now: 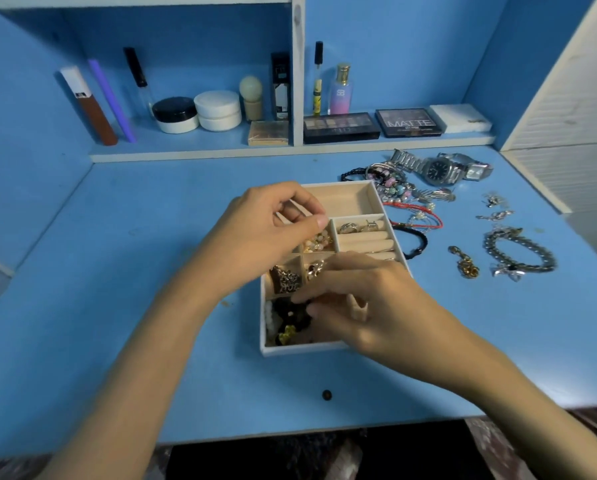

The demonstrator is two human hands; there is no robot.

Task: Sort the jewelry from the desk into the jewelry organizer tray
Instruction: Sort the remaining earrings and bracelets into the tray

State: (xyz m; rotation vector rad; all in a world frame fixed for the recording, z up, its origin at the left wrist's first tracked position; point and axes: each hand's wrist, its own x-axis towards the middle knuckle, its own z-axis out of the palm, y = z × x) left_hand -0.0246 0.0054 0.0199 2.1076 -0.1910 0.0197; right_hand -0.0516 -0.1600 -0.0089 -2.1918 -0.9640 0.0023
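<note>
Under both hands, at the middle of the blue desk (117,271), sits the jewelry organizer tray (350,199), a pale cream box split into compartments. Nearest the person, a small dark bead (326,395) lies alone on bare desk, short of the wrists. The right hand (369,306) rests low over the tray's near end, fingers curled loosely and pointing left; whether it grips anything I cannot tell. Beneath its fingertips the near compartment holds a dark and gold tangle of pieces (288,323). Just beyond, a small cell holds a gold filigree piece (286,280). The left hand (272,226) hovers over the middle cells with thumb and fingers pinched together; what they pinch, if anything, is hidden. Past its thumb, rings (354,227) sit on the ring rolls, and the far compartment is bare.

Right of the right hand, on the desk, lie a gold clasp chain (465,263), a silver chain bracelet (520,252), a black cord bracelet (414,239) touching the tray's wall, beaded bracelets (390,183) and, farthest, two watches (442,168). Left of the left hand the desk is open up to the shelf edge (193,155).
</note>
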